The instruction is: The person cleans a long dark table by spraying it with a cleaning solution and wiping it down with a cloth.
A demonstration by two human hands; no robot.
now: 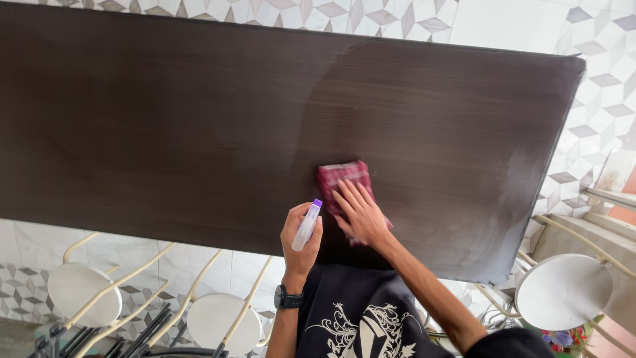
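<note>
step: wiping the tabletop (165, 119); judged mid-wipe, since the stretch around the cloth shows a duller, smeared sheen and the far-left stretch looks untouched
right hand (361, 215): flat, palm down, fingers spread on the cloth; grip released, it presses, it does not clench
cloth (343, 174): red-pink checked, folded, lying flat on the tabletop, partly under the right fingers, sticking out ahead of the fingertips
left hand (299, 235): just left of the right hand, at the near tabletop edge; grip clenched around the spray bottle
spray bottle (307, 225): small, white body, purple cap, upright-tilted in the left fist, nozzle end up, close beside the cloth
wrist: black watch (289, 299) on the left arm
below the grip: black printed shirt, white round stools (563, 292) under and beside the tabletop
next move calls for: even downward pressure, sliding the cloth toward the unwiped left part; bottle kept clear of the wiping path
risk: cloth bunching under the fingers
</note>
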